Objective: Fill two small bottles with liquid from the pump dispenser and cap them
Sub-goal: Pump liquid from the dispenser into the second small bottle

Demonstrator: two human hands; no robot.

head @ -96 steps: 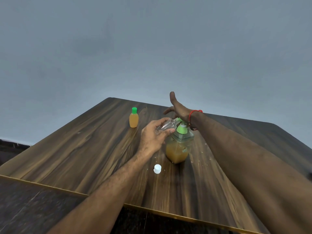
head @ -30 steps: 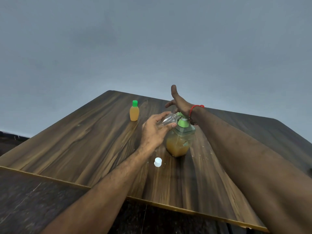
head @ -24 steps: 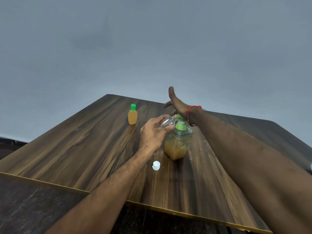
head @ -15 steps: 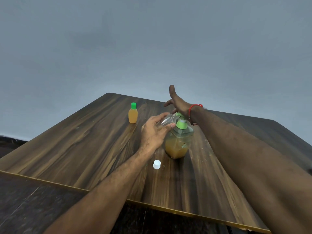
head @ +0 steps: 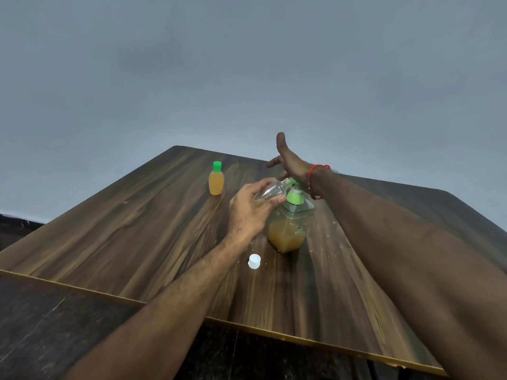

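Left hand (head: pixel 251 212) gripping tilted clear bottle (head: pixel 270 191) at pump dispenser (head: pixel 291 223) spout; right hand (head: pixel 292 164) flat, fingers straight, on pump head.

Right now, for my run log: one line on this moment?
left hand grips clear bottle at pump spout | right hand presses pump dispenser | white cap on table | filled bottle capped

Left grip (head: pixel 253 208) holds a tilted clear bottle (head: pixel 270 190) at the pump dispenser (head: pixel 290 223); right grip (head: pixel 290 163), fingers straight, presses its pump. White cap (head: pixel 254 261) lies nearer; capped bottle (head: pixel 216 179) stands farther left on the tabletop (head: pixel 123 229).
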